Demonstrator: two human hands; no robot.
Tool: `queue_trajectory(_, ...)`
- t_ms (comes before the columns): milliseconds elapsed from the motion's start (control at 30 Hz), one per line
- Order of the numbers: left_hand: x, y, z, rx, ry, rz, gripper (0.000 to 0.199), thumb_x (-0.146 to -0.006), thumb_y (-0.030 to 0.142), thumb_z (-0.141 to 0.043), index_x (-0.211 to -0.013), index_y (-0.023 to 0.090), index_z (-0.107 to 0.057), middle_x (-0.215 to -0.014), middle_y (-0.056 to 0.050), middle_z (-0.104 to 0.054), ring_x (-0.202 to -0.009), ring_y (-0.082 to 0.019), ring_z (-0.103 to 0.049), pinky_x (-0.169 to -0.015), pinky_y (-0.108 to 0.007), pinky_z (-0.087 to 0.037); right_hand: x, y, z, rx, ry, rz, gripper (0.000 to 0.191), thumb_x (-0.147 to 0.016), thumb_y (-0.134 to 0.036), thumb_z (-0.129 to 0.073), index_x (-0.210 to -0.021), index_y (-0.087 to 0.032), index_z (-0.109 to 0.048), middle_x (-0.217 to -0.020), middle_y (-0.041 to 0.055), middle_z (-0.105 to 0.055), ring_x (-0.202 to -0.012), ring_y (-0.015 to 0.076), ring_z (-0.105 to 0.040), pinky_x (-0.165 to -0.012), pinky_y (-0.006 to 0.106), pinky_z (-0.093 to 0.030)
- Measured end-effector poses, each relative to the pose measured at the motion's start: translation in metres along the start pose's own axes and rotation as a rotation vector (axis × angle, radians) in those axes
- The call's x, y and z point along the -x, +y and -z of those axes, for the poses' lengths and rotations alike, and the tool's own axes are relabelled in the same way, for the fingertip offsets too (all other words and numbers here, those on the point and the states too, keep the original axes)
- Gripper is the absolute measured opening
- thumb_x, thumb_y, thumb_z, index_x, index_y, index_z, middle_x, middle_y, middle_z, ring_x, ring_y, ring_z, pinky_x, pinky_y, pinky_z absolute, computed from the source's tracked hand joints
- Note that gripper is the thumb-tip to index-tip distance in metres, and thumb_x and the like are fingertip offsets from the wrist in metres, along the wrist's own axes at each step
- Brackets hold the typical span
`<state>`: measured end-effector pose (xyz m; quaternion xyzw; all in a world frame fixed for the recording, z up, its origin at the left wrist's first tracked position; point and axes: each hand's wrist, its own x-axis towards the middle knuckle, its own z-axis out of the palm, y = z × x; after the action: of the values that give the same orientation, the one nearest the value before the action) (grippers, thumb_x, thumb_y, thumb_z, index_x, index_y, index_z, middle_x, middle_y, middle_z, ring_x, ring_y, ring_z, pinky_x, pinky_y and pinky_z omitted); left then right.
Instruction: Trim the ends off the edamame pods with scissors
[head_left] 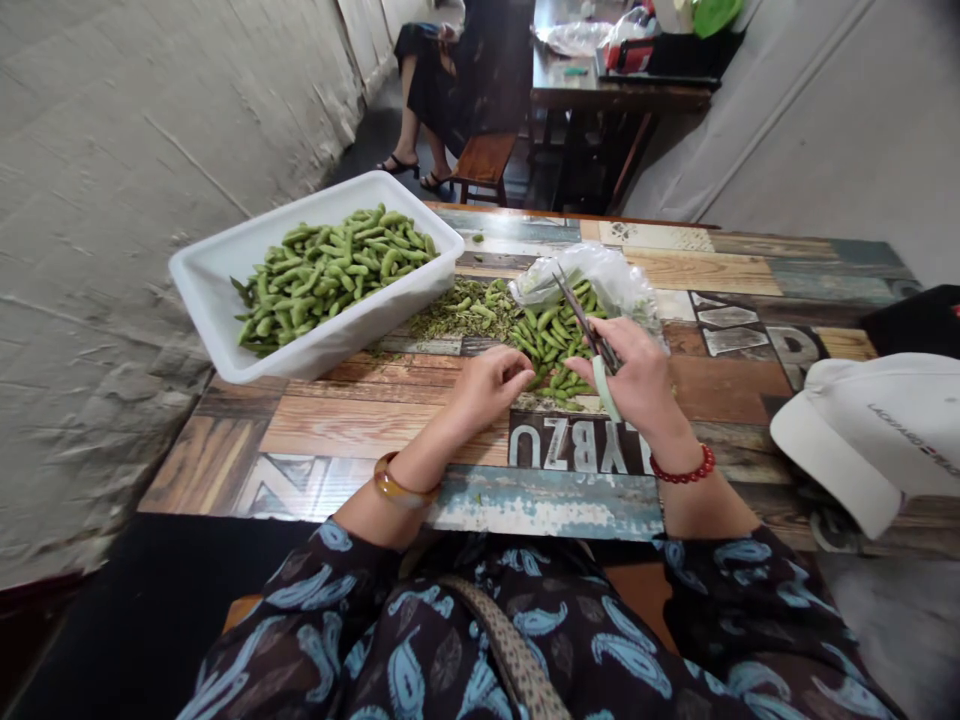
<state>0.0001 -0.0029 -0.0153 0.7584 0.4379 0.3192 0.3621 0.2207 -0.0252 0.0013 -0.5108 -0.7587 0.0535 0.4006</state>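
Observation:
My right hand (634, 375) grips scissors (582, 318) with a pale green handle, their blades pointing up and left, slightly apart. Beneath the blades lies a pile of green pods (551, 345), spilling from a clear plastic bag (600, 270). At the pile's left edge, my left hand (495, 388) has its fingers curled together; whatever they hold, if anything, is hidden. Trimmed bits (465, 312) are heaped between the pile and a white tub (330, 368). Many more pods (330, 270) fill the tub's middle.
A white cap (862, 430) sits on the patchwork table (360, 425) at the right. Beyond the table are a wooden stool (486, 160), a seated person's legs and a second table (615, 97) with a black tray. A wall runs along the left.

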Motion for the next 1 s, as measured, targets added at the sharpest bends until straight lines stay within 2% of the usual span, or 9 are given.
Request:
queue_trajectory(100,-0.001,0.0,-0.01,-0.32,-0.046,-0.002,0.012,-0.086,0.03,-0.068,-0.088,0.019,-0.07,-0.085,-0.004,-0.061,-0.077,-0.017,-0.058,-0.066,-0.028,-0.041,0.0,-0.001,-0.001,0.006,-0.001,0.026,0.045,-0.087,-0.048,-0.068,-0.122,-0.018,-0.065,-0.103,0.0112,-0.069,-0.094,0.0267,-0.066,-0.086,0.042,-0.056)
queue_trajectory(200,-0.003,-0.001,-0.014,-0.463,-0.049,0.004,0.011,-0.086,0.031,-0.069,-0.09,0.02,-0.07,-0.091,-0.006,-0.062,-0.084,-0.019,-0.061,-0.066,-0.029,-0.042,0.001,-0.003,-0.004,0.007,-0.03,0.041,0.044,-0.087,-0.046,-0.069,-0.122,-0.02,-0.065,-0.106,0.0114,-0.069,-0.097,0.0272,-0.067,-0.088,0.043,-0.056)
queue_trajectory(333,-0.005,-0.003,-0.013,-0.478,-0.086,-0.023,0.007,-0.087,0.024,-0.064,-0.086,0.02,-0.069,-0.094,-0.006,-0.062,-0.088,-0.02,-0.062,-0.068,-0.03,-0.044,0.002,-0.002,-0.006,0.007,-0.053,0.044,0.043,-0.087,-0.045,-0.07,-0.122,-0.02,-0.064,-0.109,0.0119,-0.07,-0.1,0.028,-0.067,-0.089,0.044,-0.056)
queue_trajectory(567,-0.003,-0.005,-0.016,-0.413,-0.139,-0.099,0.009,-0.086,0.02,-0.063,-0.09,0.019,-0.07,-0.099,-0.008,-0.062,-0.092,-0.022,-0.06,-0.072,-0.031,-0.045,0.002,-0.001,-0.007,0.001,-0.054,0.047,0.041,-0.087,-0.042,-0.07,-0.122,-0.02,-0.064,-0.107,0.0114,-0.07,-0.097,0.0273,-0.068,-0.088,0.043,-0.057)
queue_trajectory(633,-0.003,-0.006,-0.016,-0.287,-0.097,-0.09,0.01,-0.083,0.013,-0.062,-0.087,0.018,-0.069,-0.096,-0.007,-0.063,-0.089,-0.02,-0.059,-0.072,-0.03,-0.044,0.002,-0.002,-0.007,-0.001,-0.046,0.041,0.041,-0.088,-0.042,-0.069,-0.122,-0.02,-0.064,-0.106,0.0115,-0.07,-0.096,0.0271,-0.068,-0.087,0.043,-0.057)
queue_trajectory(733,-0.004,-0.006,-0.011,0.075,0.012,-0.004,0.007,-0.078,0.01,-0.063,-0.081,0.016,-0.066,-0.084,-0.003,-0.063,-0.079,-0.015,-0.057,-0.071,-0.027,-0.042,0.002,-0.001,-0.006,-0.002,-0.04,0.038,0.041,-0.088,-0.043,-0.068,-0.122,-0.019,-0.064,-0.104,0.0115,-0.07,-0.094,0.027,-0.068,-0.086,0.043,-0.057)
queue_trajectory(800,-0.004,-0.003,-0.004,0.376,0.043,0.082,0.005,-0.077,0.015,-0.067,-0.081,0.015,-0.064,-0.078,-0.001,-0.062,-0.071,-0.011,-0.054,-0.067,-0.024,-0.04,0.002,-0.001,-0.006,-0.008,-0.05,0.052,0.041,-0.088,-0.042,-0.069,-0.122,-0.019,-0.064,-0.104,0.0117,-0.07,-0.095,0.0273,-0.067,-0.087,0.043,-0.056)
queue_trajectory(867,-0.002,0.0,0.001,0.634,0.032,0.172,0.016,-0.076,0.024,-0.071,-0.087,0.015,-0.065,-0.077,0.001,-0.062,-0.062,-0.008,-0.049,-0.06,-0.022,-0.037,0.002,-0.001,-0.005,-0.023,-0.08,0.072,0.043,-0.086,-0.04,-0.071,-0.124,-0.02,-0.063,-0.107,0.0119,-0.07,-0.099,0.0279,-0.067,-0.088,0.043,-0.056)
queue_trajectory(1000,0.0,0.004,0.008,0.876,0.011,0.311,0.033,-0.071,0.033,-0.078,-0.097,0.016,-0.068,-0.078,0.001,-0.063,-0.049,-0.003,-0.038,-0.046,-0.02,-0.024,0.003,-0.006,-0.004,-0.085,-0.193,0.095,0.051,-0.083,-0.033,-0.076,-0.13,-0.022,-0.059,-0.111,0.0111,-0.066,-0.1,0.0266,-0.065,-0.085,0.04,-0.057)
